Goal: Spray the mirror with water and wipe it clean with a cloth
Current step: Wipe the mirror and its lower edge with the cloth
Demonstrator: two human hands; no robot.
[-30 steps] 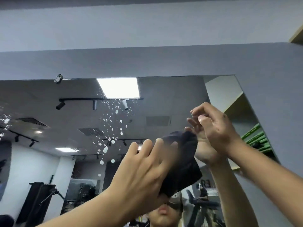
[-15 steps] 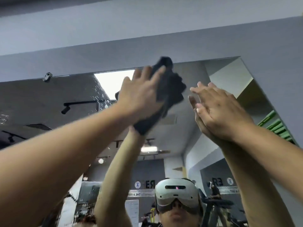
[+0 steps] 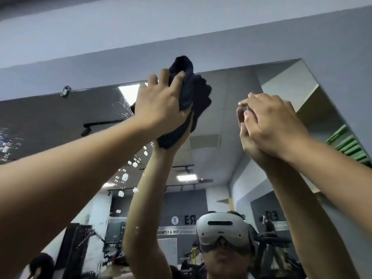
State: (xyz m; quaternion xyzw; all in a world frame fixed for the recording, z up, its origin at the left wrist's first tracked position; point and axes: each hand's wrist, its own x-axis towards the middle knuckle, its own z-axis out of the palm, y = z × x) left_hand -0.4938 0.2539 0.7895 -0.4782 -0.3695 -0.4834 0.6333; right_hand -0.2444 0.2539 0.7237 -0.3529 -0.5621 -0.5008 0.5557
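1. Dark navy cloth (image 3: pixel 191 97), soft and bunched, is all the head view shows of the wiping tool — it sits high up, at the top edge of the mirror (image 3: pixel 231 121), its upper fold lapping onto the grey wall (image 3: pixel 201 37) above the glass.
2. The cloth looks light and floppy; it should crumple rather than resist, so a broad palm hold over the wad seems a better grip than pinching a corner.
3. The mirror is hard, slick and breakable, so I judge that firm, flat pressure suits it rather than a jab.
4. The left hand (image 3: pixel 159 107) lies over the cloth with fingers (image 3: pixel 164 77) slightly spread and curled into the fabric, pressing it toward the glass.
5. The right hand (image 3: pixel 271 123) holds nothing — its fingers are loosely together and bent, apparently resting against the glass beside the cloth, meeting their own reflection.
6. Water droplets (image 3: pixel 124 176) cling below and to the left of the cloth, so much wiping seems left to do.
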